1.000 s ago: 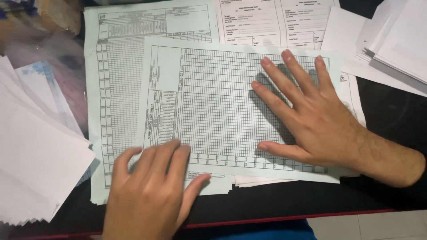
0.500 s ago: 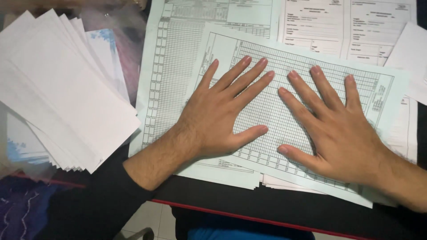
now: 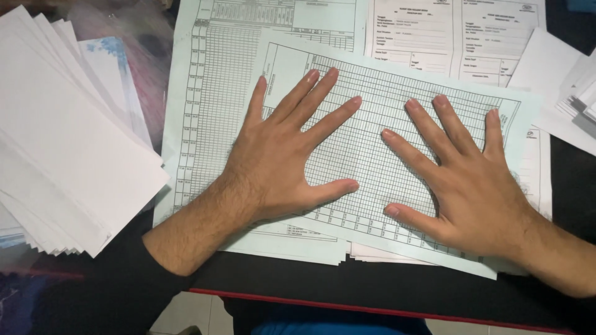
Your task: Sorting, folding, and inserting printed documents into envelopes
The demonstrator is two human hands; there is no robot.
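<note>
- The left hand lies flat, palm down, fingers spread wide and gripping nothing; the fingertips point toward the top of the frame and the thumb reaches toward the centre.
- The right hand lies flat in the same way just to the right, fingers open and spread, thumb toward the centre; the two thumbs are near each other but apart.
- Both hands press on the top gridded sheet, a pale green form that sits tilted across the middle of the frame.
- Under it, toward the upper left, lies a larger gridded sheet of the same pale colour, with more sheet edges showing below along the near side.
- At the top right lie white printed forms.
- A fanned stack of white envelopes fills the left of the frame, well apart from the hands.
- More white papers sit at the right edge.
- Everything rests on a dark table with a red front edge.
</note>
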